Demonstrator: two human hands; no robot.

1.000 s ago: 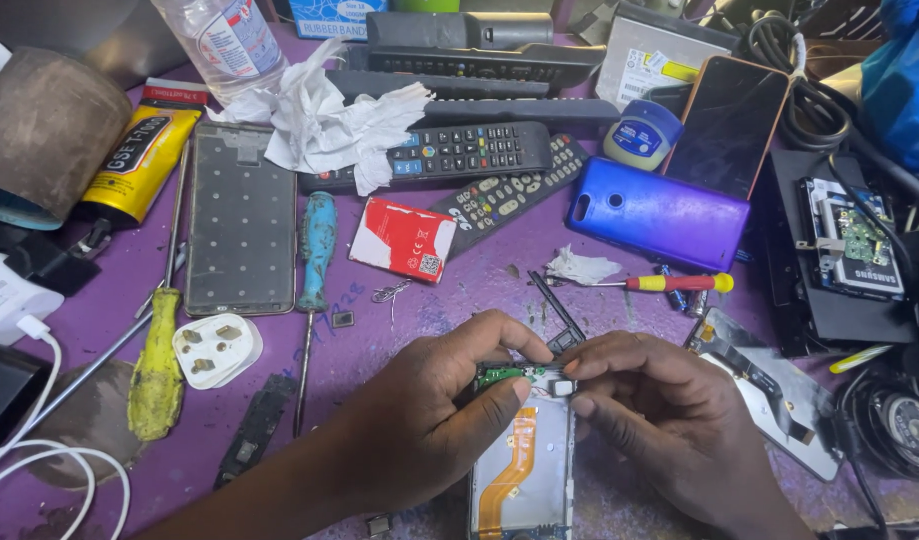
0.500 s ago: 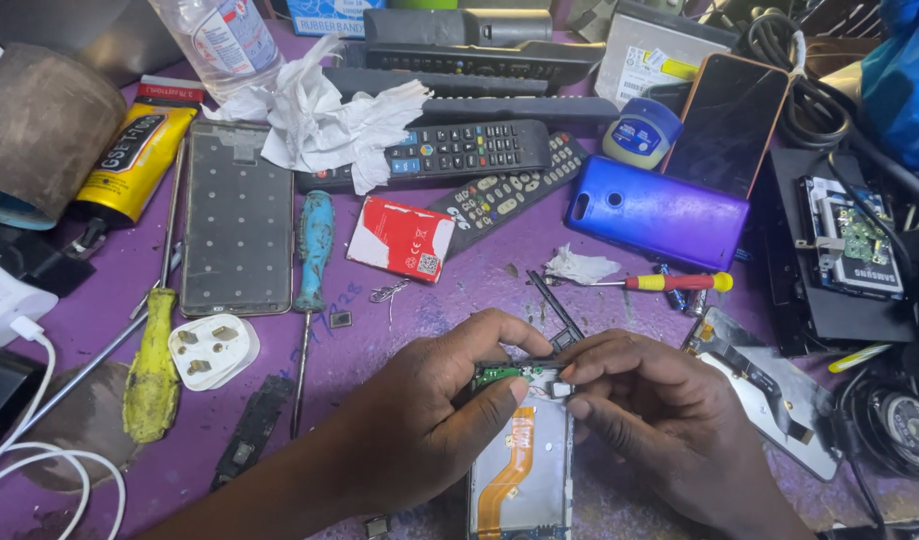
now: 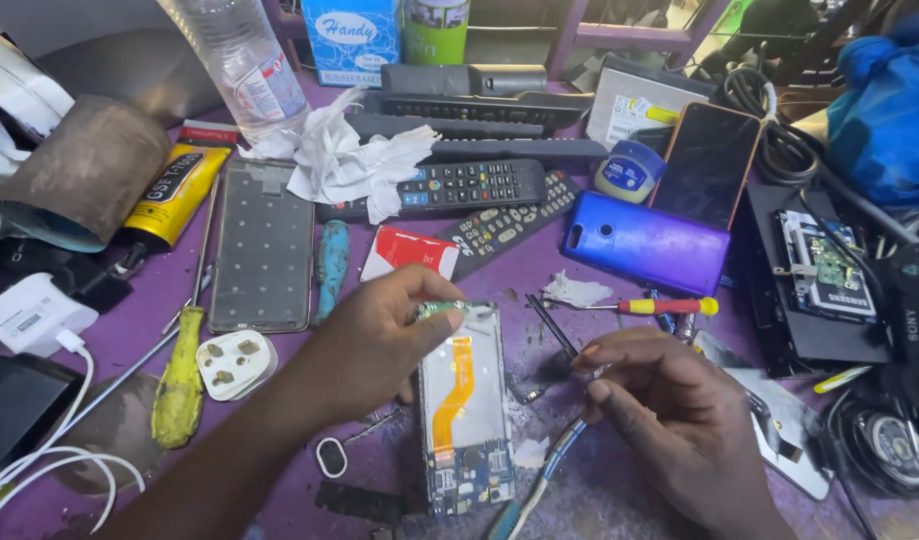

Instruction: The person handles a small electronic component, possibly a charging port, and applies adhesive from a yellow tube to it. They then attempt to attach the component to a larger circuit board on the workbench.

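Left hand [image 3: 374,345] pinches opened phone's [image 3: 465,410] top edge — right hand [image 3: 669,420] grips tweezers [image 3: 554,335].

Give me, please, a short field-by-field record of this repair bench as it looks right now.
surface: purple table, cluttered
left hand: pinches the top end of the opened phone
right hand: beside the phone, fingertips at thin tweezers
phone inside: orange flex cable, circuit board at the bottom end
left of phone: white plug, yellow-handled screwdriver
behind: blue phone, black remote, crumpled tissue
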